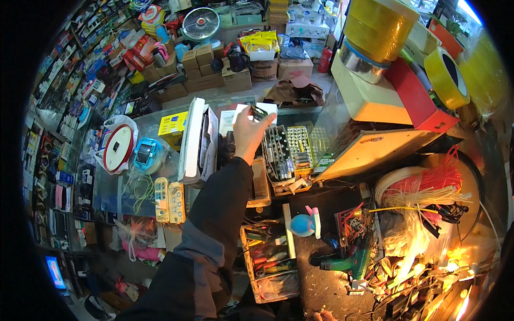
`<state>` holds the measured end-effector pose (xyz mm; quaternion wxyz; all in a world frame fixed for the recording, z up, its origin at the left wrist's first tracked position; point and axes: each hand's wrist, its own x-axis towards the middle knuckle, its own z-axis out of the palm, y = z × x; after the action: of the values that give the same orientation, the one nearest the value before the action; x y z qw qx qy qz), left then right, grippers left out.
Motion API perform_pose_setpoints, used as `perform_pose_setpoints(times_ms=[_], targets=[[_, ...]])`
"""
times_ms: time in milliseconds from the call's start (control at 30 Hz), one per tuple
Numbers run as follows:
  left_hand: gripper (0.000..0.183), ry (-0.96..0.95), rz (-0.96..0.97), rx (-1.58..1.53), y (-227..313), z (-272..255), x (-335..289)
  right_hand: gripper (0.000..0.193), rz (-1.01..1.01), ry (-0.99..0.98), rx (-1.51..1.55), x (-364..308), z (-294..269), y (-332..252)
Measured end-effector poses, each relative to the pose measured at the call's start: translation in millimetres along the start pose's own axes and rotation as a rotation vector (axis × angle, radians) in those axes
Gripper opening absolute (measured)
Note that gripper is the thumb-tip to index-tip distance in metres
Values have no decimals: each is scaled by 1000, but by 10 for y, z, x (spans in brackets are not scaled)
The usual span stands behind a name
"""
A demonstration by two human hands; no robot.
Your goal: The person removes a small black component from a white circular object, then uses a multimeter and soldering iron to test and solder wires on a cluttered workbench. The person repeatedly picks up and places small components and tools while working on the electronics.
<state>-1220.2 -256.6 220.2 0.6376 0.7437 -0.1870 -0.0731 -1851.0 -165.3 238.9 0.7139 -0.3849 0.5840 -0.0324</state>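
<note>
My left hand (247, 136) reaches forward over a glass counter (115, 190), its dark sleeve coming up from the lower edge. Its fingertips pinch a small dark flat object (258, 112) in front of a white card (235, 119). Just right of the hand stand open trays of batteries (279, 152), and to its left an upright white box (194, 140). Only a sliver of my right hand (321, 316) shows at the bottom edge; its fingers are hidden.
A yellow box (172, 125), two yellowish power strips (168, 199) and a blue gadget (145, 155) lie on the counter. Nearer are a tool tray (267, 263), a blue spray bottle (304, 224), a green drill (348, 263), wire bundles (423, 187) and tape rolls (377, 27).
</note>
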Motion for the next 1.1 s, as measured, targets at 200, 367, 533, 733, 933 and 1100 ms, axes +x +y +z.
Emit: perform_pose_setpoints(times_ms=[200,367,533,733,933,1100], targets=[[90,-285,191,619,-24,168,-92,26,24,73,-145,83,-74,64],[88,-314,321,685,-180,266,-232,27,21,56,-80,26,-135,152],[49,-300,240,739,-225,-80,-373,18,-24,70,-2,79,-125,235],[38,-319,177,778,-250,-79,-563,16,-71,178,48,40,80,170],[33,-353,142,917,-197,76,-540,19,-62,133,-31,44,45,123],[31,-241,191,874,153,-54,-746,27,-206,23,60,7,145,63]])
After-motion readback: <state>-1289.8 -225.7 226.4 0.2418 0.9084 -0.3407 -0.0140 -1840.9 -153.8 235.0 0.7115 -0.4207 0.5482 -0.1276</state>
